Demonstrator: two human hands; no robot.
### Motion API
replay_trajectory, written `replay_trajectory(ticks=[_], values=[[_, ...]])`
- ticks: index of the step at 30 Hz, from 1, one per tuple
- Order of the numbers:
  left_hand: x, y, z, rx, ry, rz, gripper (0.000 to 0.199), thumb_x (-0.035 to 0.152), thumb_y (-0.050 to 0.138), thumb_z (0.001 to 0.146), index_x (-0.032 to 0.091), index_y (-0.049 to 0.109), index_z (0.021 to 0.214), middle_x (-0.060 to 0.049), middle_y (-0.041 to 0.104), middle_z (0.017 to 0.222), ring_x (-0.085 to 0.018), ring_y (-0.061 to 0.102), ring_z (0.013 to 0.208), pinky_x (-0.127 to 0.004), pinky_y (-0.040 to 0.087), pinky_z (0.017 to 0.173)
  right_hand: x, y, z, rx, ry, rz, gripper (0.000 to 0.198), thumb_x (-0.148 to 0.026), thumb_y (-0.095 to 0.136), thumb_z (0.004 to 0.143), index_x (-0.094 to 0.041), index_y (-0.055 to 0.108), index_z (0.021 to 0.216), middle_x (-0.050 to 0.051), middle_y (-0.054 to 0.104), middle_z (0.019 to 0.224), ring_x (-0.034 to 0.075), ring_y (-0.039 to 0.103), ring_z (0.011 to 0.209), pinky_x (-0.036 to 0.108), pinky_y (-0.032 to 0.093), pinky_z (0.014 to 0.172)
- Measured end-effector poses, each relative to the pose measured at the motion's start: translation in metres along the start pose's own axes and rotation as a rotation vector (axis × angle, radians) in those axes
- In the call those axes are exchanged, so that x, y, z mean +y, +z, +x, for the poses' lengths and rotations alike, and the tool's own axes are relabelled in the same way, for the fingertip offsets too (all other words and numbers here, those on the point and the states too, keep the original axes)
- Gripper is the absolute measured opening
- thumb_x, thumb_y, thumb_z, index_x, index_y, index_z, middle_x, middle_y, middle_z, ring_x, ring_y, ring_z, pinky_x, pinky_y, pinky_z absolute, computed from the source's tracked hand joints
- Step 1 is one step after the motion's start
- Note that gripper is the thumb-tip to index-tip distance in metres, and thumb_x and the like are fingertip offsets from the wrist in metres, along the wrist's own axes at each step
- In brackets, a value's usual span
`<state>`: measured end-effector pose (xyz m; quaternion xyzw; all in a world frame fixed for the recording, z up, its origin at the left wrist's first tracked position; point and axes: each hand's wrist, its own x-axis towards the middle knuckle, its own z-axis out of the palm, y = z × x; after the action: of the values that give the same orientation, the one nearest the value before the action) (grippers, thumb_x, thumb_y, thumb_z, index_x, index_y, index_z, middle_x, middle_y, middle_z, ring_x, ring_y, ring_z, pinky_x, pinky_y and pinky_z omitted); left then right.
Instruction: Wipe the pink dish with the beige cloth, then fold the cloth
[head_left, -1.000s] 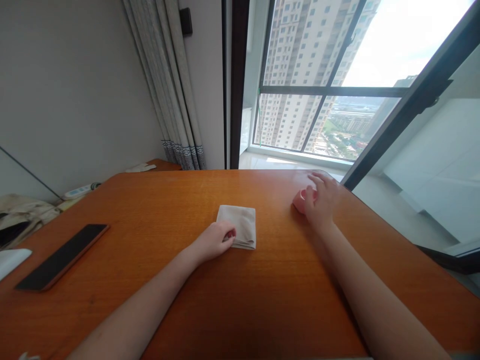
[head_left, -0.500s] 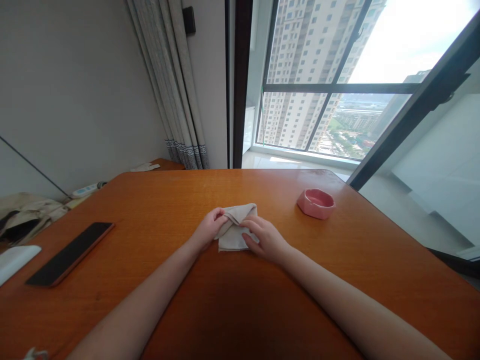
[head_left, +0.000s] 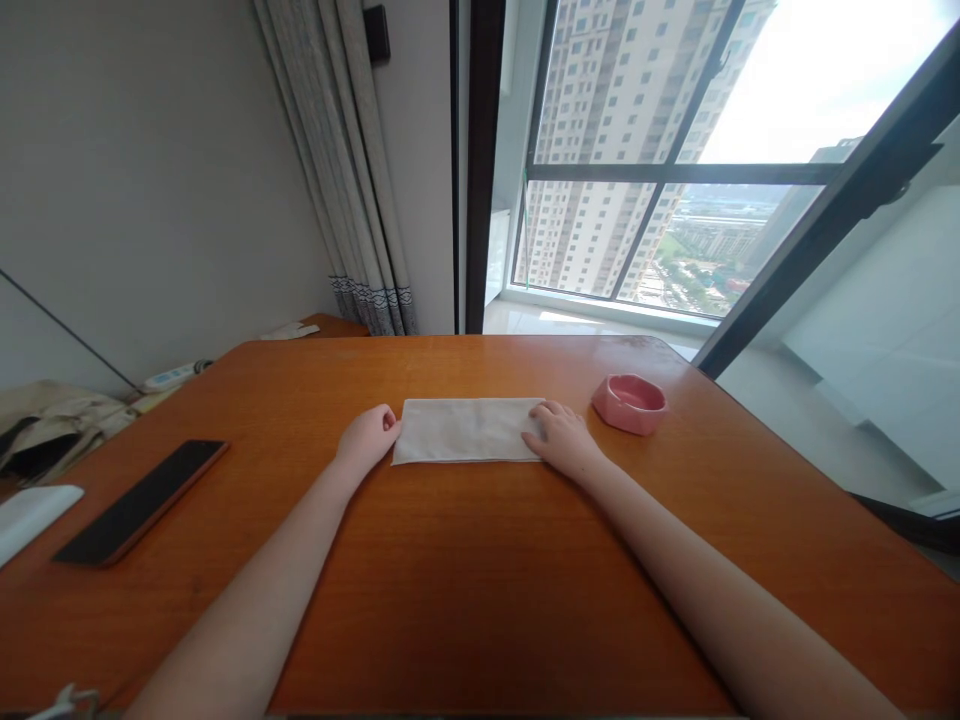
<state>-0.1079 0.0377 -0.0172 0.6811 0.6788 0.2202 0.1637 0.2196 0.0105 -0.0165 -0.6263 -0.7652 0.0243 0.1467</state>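
Observation:
A white cloth [head_left: 465, 430] lies flat on the wooden table, folded into a long rectangle that runs from side to side. At its left end my left hand [head_left: 367, 438] is closed, its curled fingers meeting the edge of the cloth. My right hand [head_left: 564, 437] rests on the right end with its fingers stretched out over the fabric, covering that edge. To the right of this hand, apart from it, stands a pink hexagonal bowl-like dish [head_left: 630, 404].
The wooden table [head_left: 480, 580] spans the view. A long black-topped slab [head_left: 142, 502] lies on the left, with a white object [head_left: 34, 520] by it. Beyond the left edge are a power strip [head_left: 172, 377] and crumpled beige fabric [head_left: 60, 425]. A window [head_left: 660, 170] is behind.
The cloth has gone from a small folded bundle to a flat, wide rectangle. My hands have moved apart, left hand to the left end and right hand to the right end.

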Motion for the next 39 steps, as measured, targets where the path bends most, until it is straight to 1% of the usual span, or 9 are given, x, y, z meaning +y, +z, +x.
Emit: replay_trajectory(ticks=[10,13,17,23,28,32,35,37,39], values=[[0.020,0.002,-0.012,-0.007,0.024,0.230,0.030,0.049,0.044,0.079,0.020,0.051,0.080,-0.008,0.063,0.079,-0.021,0.058,0.069,-0.027,0.033,0.055,-0.005,-0.002,-0.001,0.079,0.009,-0.034,0.038,-0.050,0.046,0.083,-0.020,0.062,0.098,0.012,0.054,0.117,0.029,0.045,0.113,0.046,0.029,0.097],[0.025,-0.002,-0.018,-0.061,-0.052,0.308,0.041,0.057,0.043,0.076,0.017,0.054,0.078,-0.013,0.064,0.079,-0.026,0.060,0.072,-0.029,0.035,0.056,-0.012,0.005,-0.005,0.087,-0.094,-0.028,0.048,-0.051,0.040,0.086,-0.018,0.055,0.117,0.013,0.043,0.135,0.028,0.035,0.126,0.045,0.021,0.105],[0.030,0.000,-0.021,-0.192,0.015,0.248,0.036,0.053,0.046,0.075,0.019,0.054,0.067,-0.013,0.066,0.078,-0.026,0.061,0.072,-0.029,0.037,0.058,-0.021,0.020,-0.010,-0.085,-0.082,-0.028,0.063,-0.056,0.033,0.087,-0.017,0.038,0.136,0.014,0.028,0.146,0.031,0.020,0.136,0.046,0.016,0.108],[0.007,-0.005,-0.004,-0.048,0.025,0.194,0.024,0.041,0.046,0.076,0.020,0.049,0.065,-0.008,0.062,0.073,-0.023,0.058,0.068,-0.027,0.033,0.056,-0.021,0.021,-0.010,-0.132,-0.030,-0.005,0.069,-0.061,0.027,0.087,-0.016,0.032,0.140,0.015,0.021,0.149,0.030,0.013,0.138,0.047,0.014,0.109],[0.004,-0.020,-0.002,0.104,-0.068,0.083,0.011,0.030,0.050,0.073,0.021,0.045,0.072,-0.001,0.056,0.070,-0.017,0.052,0.064,-0.026,0.033,0.056,-0.026,0.014,-0.011,-0.214,-0.147,0.050,0.074,-0.064,0.033,0.084,-0.016,0.031,0.140,0.015,0.017,0.150,0.029,0.011,0.139,0.047,0.010,0.110],[0.052,-0.004,-0.027,0.409,0.172,-0.188,0.008,0.027,0.046,0.080,0.021,0.044,0.083,-0.002,0.054,0.082,-0.016,0.052,0.078,-0.026,0.040,0.071,-0.041,0.016,-0.015,-0.175,-0.145,0.044,0.076,-0.064,0.038,0.081,-0.013,0.034,0.138,0.018,0.020,0.149,0.031,0.013,0.138,0.047,0.013,0.109],[0.088,0.026,-0.046,0.190,0.428,-0.220,0.006,0.022,0.046,0.080,0.020,0.047,0.086,-0.002,0.053,0.085,-0.015,0.051,0.081,-0.026,0.042,0.076,-0.047,0.020,-0.014,-0.115,-0.172,0.081,0.069,-0.055,0.044,0.082,-0.012,0.038,0.136,0.017,0.028,0.146,0.032,0.019,0.136,0.049,0.018,0.108],[0.101,0.045,-0.052,0.022,0.558,-0.164,0.009,0.015,0.046,0.078,0.020,0.049,0.083,-0.003,0.052,0.087,-0.015,0.051,0.081,-0.027,0.042,0.076,-0.044,0.022,-0.009,-0.067,-0.163,0.161,0.052,-0.039,0.043,0.085,-0.014,0.045,0.131,0.014,0.038,0.142,0.028,0.029,0.132,0.045,0.024,0.106],[0.106,0.057,-0.052,-0.047,0.606,-0.110,0.011,0.011,0.044,0.077,0.019,0.050,0.082,-0.003,0.052,0.087,-0.016,0.051,0.080,-0.028,0.042,0.076,-0.037,0.023,-0.001,-0.023,-0.119,0.286,0.043,-0.019,0.037,0.083,-0.014,0.053,0.123,0.011,0.049,0.134,0.022,0.041,0.126,0.037,0.030,0.105]])
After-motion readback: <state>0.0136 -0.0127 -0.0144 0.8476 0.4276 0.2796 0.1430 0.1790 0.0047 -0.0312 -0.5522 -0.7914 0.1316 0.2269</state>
